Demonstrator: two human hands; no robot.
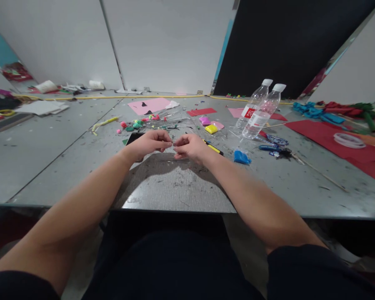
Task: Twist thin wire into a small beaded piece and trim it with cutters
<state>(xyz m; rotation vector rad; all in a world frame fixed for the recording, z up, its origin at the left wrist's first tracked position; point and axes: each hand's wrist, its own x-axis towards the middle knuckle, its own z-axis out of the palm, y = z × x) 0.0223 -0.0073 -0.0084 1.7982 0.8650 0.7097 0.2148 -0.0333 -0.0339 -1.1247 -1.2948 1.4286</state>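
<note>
My left hand (150, 143) and my right hand (190, 146) meet over the grey table (175, 191), fingertips pinched together on a tiny item (172, 144) too small to identify. Just behind them lie a dark flat object (134, 136), clear plastic wrapping (171, 118) and small lumps of pink and green clay (137, 123). A yellow and black cutter (215, 148) lies beside my right hand.
Two clear bottles (259, 110) stand at right, with yellow clay (211, 129), magenta clay (204, 121) and a blue packet (241, 157) nearby. Red paper (334, 139), a tape roll (349, 140), pink paper (150, 105), scissors (275, 143) and scraps lie around.
</note>
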